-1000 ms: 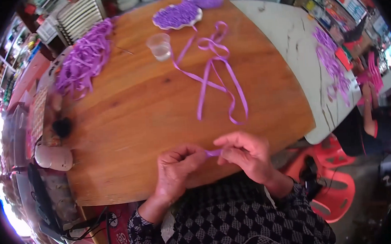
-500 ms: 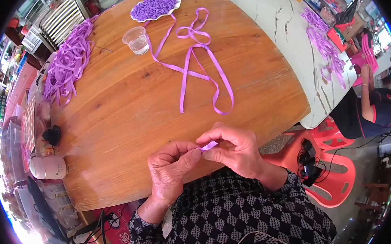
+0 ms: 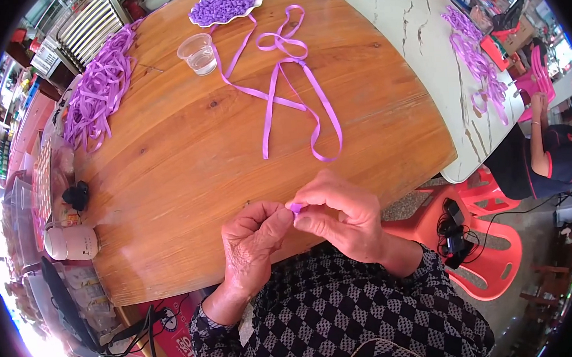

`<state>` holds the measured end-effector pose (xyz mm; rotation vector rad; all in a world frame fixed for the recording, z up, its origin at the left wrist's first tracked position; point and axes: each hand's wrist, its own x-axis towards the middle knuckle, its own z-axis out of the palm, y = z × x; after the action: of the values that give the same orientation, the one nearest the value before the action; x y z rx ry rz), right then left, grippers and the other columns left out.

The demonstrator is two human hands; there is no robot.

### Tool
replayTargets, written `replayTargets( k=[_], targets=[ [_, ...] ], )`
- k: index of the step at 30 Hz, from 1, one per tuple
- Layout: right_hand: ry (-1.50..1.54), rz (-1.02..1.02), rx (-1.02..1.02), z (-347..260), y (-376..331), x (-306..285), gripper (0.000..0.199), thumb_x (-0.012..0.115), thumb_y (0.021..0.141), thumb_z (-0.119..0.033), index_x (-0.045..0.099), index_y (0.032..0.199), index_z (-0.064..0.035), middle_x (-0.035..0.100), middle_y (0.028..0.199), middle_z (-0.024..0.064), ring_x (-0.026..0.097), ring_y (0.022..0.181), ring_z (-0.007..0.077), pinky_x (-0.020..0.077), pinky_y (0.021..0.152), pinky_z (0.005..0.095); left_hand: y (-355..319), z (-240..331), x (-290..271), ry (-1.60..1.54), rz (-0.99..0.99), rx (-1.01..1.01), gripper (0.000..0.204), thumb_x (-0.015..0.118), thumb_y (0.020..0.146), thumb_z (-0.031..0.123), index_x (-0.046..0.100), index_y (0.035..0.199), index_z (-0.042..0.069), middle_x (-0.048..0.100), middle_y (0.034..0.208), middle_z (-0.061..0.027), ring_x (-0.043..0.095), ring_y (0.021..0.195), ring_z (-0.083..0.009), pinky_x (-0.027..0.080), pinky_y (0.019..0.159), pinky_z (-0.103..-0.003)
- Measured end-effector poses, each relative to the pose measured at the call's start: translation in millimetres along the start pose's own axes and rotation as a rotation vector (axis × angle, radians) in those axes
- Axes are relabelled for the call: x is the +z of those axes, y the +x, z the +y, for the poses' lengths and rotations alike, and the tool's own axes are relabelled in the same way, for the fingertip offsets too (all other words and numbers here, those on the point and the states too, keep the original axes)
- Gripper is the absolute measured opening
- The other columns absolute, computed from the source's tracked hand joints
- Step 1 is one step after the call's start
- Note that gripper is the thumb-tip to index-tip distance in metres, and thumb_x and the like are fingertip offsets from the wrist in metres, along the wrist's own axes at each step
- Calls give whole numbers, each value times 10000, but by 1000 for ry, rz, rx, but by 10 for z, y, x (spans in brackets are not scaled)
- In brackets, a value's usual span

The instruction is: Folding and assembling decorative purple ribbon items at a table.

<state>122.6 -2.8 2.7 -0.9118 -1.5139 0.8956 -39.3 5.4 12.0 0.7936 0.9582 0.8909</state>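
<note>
Our two hands meet just over the near edge of the round wooden tabletop (image 3: 186, 152). The left hand (image 3: 251, 246) is curled nearly closed, its thumb and forefinger pinching a small folded piece of purple ribbon (image 3: 295, 207); the right hand (image 3: 341, 217) closes over the same piece from the other side, fingertips pressed to it, so both grip it between them. To work this fold well, we judge that we should keep the pinch tight at the crease, hold the strip flat between the thumbs so it does not twist, and turn it in small moves, since so little of it shows past the fingers

Straight ahead of our hands a long purple ribbon (image 3: 294, 99) lies in loose loops on the wood, well apart from us. Beyond it, at the far rim, sits a white tray of small purple pieces (image 3: 226, 2), with a clear plastic cup (image 3: 198, 54) just to its left. Far to the left of our hands a heap of purple ribbon strips (image 3: 97, 85) rests on the edge

For packaging, a red box with white print (image 3: 177, 329) stands on the floor below our left forearm; a white rounded device (image 3: 70, 243) sits left of our left hand. To the right, past a red plastic chair (image 3: 493, 244), another person sits at a white marble table (image 3: 421, 33)
</note>
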Motion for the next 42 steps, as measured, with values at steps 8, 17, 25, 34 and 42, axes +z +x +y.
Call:
replayTargets(
  k=[8, 17, 25, 34, 42],
  targets=[
    [104, 3, 128, 8, -37, 15, 112, 645, 772, 24, 575, 859, 39, 556, 788, 62, 520, 718, 119, 411, 639, 238, 14, -4, -20, -16, -95, -34, 230, 644, 830, 215, 590, 877, -4, 515, 666, 40, 410, 557, -22, 299, 475, -161],
    [423, -38, 451, -13, -75, -52, 62, 591, 826, 9, 580, 878, 41, 555, 811, 30, 517, 742, 68, 407, 642, 195, 34, 87, -28, 16, -101, -131, 242, 733, 708, 111, 576, 815, -39, 550, 589, -35, 484, 452, -81, 374, 392, -190],
    [374, -48, 462, -37, -42, -66, 124, 625, 805, -13, 602, 914, 42, 585, 844, 56, 567, 795, 111, 449, 708, 222, 14, 128, 42, 268, -60, -54, 115, 668, 738, 35, 587, 797, -21, 554, 624, -3, 475, 493, -41, 367, 421, -175],
    [191, -66, 285, 43, -39, -102, 116, 666, 772, -28, 607, 859, 23, 583, 803, 61, 540, 724, 97, 417, 616, 218, -51, 121, -18, 587, -121, 158, 125, 646, 775, 35, 604, 876, -24, 572, 710, 11, 494, 611, -29, 390, 515, -168],
    [56, -104, 219, 48, -35, -119, 116, 685, 763, -56, 593, 825, -24, 555, 720, 24, 524, 667, 81, 421, 572, 225, -67, 129, -35, 484, -57, 92, 97, 668, 761, 35, 633, 837, -14, 568, 659, 20, 477, 571, -27, 378, 494, -171]
  ],
)
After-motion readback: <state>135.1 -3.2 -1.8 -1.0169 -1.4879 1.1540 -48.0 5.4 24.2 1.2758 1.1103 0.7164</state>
